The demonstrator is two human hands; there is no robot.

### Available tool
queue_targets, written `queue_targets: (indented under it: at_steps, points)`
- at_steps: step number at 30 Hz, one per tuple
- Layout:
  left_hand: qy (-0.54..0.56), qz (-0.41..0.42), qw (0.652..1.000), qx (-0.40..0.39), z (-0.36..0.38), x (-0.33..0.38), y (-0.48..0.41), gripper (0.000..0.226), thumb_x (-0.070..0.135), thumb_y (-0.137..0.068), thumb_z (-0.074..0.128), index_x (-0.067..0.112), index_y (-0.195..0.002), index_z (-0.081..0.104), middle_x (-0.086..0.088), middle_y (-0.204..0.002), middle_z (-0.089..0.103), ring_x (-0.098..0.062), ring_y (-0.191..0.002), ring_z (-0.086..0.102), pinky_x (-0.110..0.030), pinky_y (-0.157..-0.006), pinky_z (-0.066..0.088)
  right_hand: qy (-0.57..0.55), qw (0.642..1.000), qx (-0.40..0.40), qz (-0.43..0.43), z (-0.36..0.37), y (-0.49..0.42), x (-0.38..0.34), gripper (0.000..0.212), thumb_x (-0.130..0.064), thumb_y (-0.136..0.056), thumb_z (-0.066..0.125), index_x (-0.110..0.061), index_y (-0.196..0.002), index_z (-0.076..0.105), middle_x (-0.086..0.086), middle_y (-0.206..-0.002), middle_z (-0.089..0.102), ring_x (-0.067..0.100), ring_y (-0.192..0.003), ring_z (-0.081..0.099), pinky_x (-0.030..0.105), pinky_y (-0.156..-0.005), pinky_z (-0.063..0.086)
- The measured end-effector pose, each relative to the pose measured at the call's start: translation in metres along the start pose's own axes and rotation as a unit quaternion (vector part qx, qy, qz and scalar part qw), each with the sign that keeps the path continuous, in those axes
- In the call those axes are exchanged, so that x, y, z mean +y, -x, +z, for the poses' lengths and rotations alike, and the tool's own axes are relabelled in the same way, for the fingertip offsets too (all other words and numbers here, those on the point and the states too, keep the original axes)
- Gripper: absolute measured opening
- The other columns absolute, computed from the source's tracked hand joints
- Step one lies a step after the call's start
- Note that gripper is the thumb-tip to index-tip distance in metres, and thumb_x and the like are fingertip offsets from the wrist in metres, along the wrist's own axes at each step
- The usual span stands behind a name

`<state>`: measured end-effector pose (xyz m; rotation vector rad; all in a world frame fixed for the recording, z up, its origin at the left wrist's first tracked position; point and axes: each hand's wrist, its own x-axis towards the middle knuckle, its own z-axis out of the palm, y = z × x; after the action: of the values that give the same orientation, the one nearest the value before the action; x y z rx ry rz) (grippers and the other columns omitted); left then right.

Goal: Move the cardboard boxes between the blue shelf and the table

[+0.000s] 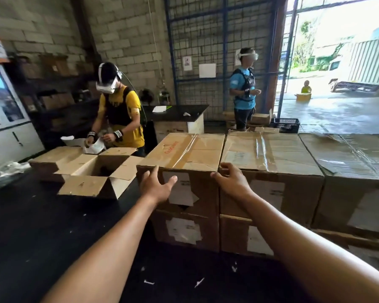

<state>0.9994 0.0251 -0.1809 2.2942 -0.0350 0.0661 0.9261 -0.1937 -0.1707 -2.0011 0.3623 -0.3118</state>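
Sealed cardboard boxes stand stacked two high on the black table (42, 226). The top left box (184, 154) has clear tape and red print on its lid. My left hand (154, 185) reaches toward its front left corner, fingers spread and relaxed, holding nothing. My right hand (232, 179) is at the box's front right corner, fingers loosely bent over the seam with the neighbouring box (269, 158). Whether either hand touches the cardboard is unclear. Below sits a lower box (184, 230).
An open box (92, 171) with flaps spread lies on the table to the left. A person in a yellow shirt (118, 114) works behind it. Another person in blue (244, 90) stands farther back. More boxes (354, 162) fill the right side.
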Motion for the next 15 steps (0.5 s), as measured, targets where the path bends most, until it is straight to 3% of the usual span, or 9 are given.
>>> queue_targets:
  at_steps: [4,6,9,12,15]
  points:
    - [0.092,-0.029,0.995,0.023,-0.011,-0.032,-0.069,0.092,0.051,-0.092,0.067,0.022,-0.163,0.016,-0.013,-0.169,0.006,-0.028,-0.156,0.007,-0.045,-0.123,0.019,-0.036,0.989,0.125,0.066,0.055,-0.034,-0.005,0.053,-0.036,-0.091,0.064,-0.013,-0.138,0.054,0.013,-0.131,0.063,0.029,-0.121,0.058,0.036,-0.102,0.043]
    - [0.143,-0.035,0.988,0.048,-0.014,-0.046,-0.097,0.094,0.053,-0.092,0.065,0.022,-0.163,0.013,-0.014,-0.168,0.011,-0.03,-0.155,0.014,-0.046,-0.121,0.023,-0.079,0.978,0.168,0.095,0.078,-0.046,-0.011,0.051,-0.033,-0.093,0.062,-0.012,-0.138,0.052,0.012,-0.128,0.064,0.031,-0.121,0.058,0.034,-0.1,0.042]
    - [0.213,-0.06,0.973,0.073,-0.019,-0.059,-0.128,0.097,0.06,-0.091,0.062,0.022,-0.163,0.009,-0.016,-0.164,0.022,-0.035,-0.151,0.026,-0.047,-0.119,0.03,-0.093,0.975,0.158,0.123,0.116,-0.05,-0.02,0.058,-0.038,-0.094,0.062,-0.013,-0.144,0.047,0.012,-0.134,0.061,0.031,-0.127,0.054,0.032,-0.1,0.039]
    - [0.182,-0.09,0.975,0.092,-0.039,-0.074,-0.171,0.099,0.07,-0.088,0.057,0.024,-0.163,0.012,-0.017,-0.165,0.014,-0.04,-0.152,0.019,-0.052,-0.118,0.027,-0.088,0.969,0.177,0.146,0.152,-0.051,-0.021,0.07,-0.049,-0.092,0.062,-0.015,-0.148,0.039,0.015,-0.145,0.048,0.033,-0.133,0.047,0.037,-0.107,0.037]
    - [0.202,-0.08,0.976,0.03,-0.059,-0.089,-0.219,0.096,0.067,-0.091,0.056,0.018,-0.163,0.015,-0.015,-0.168,0.017,-0.036,-0.153,0.023,-0.046,-0.121,0.024,-0.129,0.962,0.181,0.16,0.173,-0.065,-0.017,0.074,-0.054,-0.092,0.059,-0.018,-0.152,0.036,0.015,-0.149,0.041,0.034,-0.135,0.045,0.04,-0.11,0.036]
